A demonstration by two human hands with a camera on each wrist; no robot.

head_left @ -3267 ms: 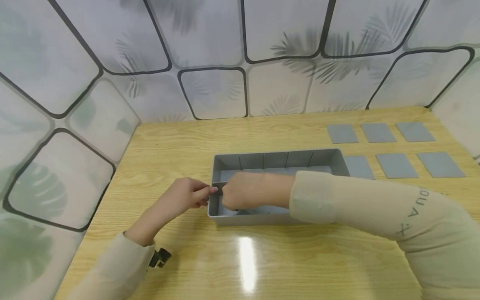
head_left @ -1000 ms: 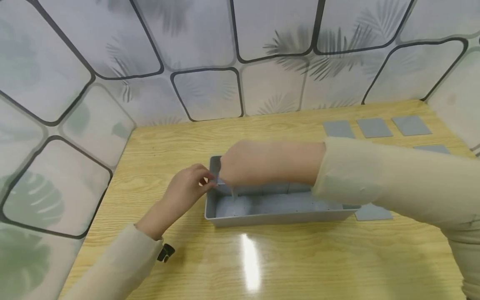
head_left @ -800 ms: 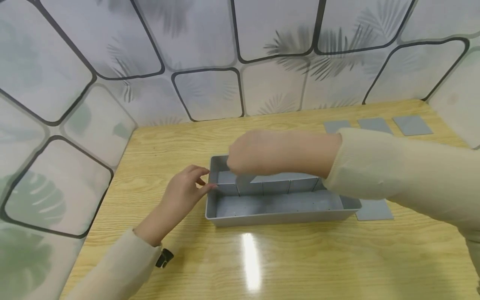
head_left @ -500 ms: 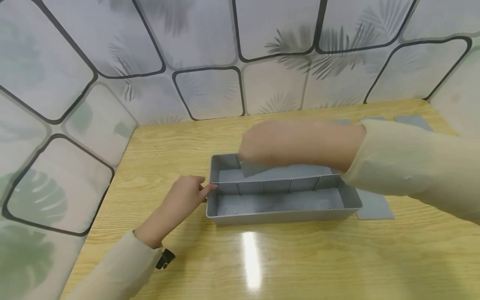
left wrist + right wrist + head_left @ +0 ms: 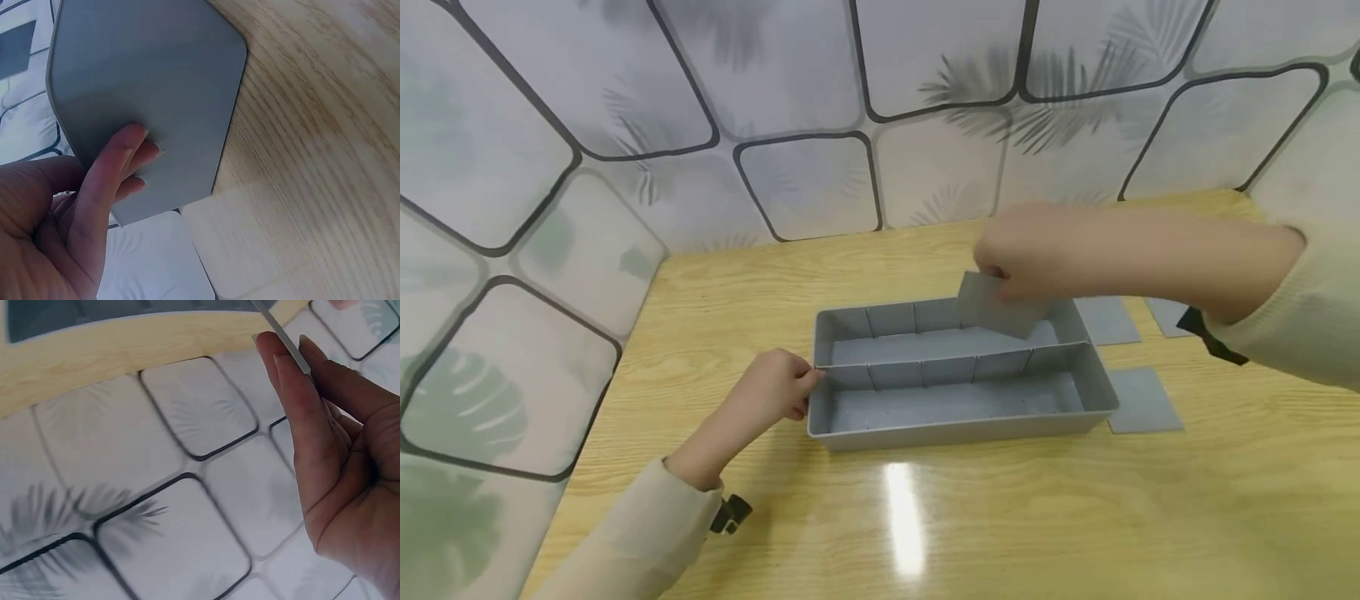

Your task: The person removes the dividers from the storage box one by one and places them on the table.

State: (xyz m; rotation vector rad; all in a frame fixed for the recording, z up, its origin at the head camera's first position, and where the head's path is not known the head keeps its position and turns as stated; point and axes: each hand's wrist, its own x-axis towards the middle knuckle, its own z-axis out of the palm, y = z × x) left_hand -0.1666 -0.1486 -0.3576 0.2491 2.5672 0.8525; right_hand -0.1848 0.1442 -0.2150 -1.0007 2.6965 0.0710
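A long grey box [image 5: 962, 433] stands on the table, split lengthwise by a low partition [image 5: 951, 372] with slots along it. At its left end my left hand [image 5: 765, 392] pinches the wall, thumb over the rim and fingers against the outside; the left wrist view shows those fingers [image 5: 112, 162] on the grey wall. My right hand [image 5: 1026, 250] holds a thin square grey plate [image 5: 996, 307] tilted above the right part of the back compartment. In the right wrist view, thumb and fingers pinch the edge of the plate [image 5: 287, 340].
Grey square plates lie right of the box: one near its front corner [image 5: 1145, 400], another by its back corner [image 5: 1107, 320], a third partly under the right arm [image 5: 1165, 315]. A patterned wall [image 5: 820, 187] rises behind the wooden table [image 5: 730, 300].
My right hand has moved from the box's left end to the right and upward, bringing the grey plate into view. The left hand stays at the left end.
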